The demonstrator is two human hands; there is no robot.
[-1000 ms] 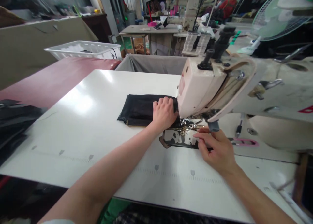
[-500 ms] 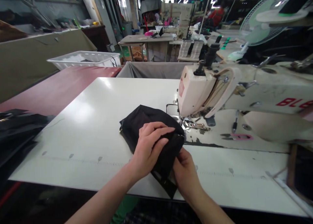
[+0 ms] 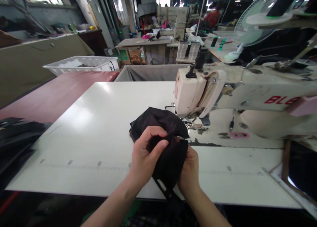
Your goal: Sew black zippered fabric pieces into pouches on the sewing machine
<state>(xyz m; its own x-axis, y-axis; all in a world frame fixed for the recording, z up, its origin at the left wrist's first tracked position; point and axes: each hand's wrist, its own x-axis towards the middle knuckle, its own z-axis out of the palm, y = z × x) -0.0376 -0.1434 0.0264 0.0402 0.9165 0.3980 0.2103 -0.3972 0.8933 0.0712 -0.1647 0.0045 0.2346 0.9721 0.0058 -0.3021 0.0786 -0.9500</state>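
Note:
A black fabric piece is lifted off the white sewing table in front of me. My left hand pinches its near edge, thumb and fingers closed on the cloth. My right hand grips the same piece from underneath on the right, mostly hidden behind the fabric. The cream sewing machine stands just behind and to the right, its presser foot bare.
Small snips with a pink handle lie on the machine bed. A pile of black material sits at the left edge. A white plastic basket and a grey cloth bin stand behind the table. A fan is at upper right.
The black piece came out from under the presser foot toward me. Both hands, earlier flat by the needle, now hold it bunched above the table's near edge.

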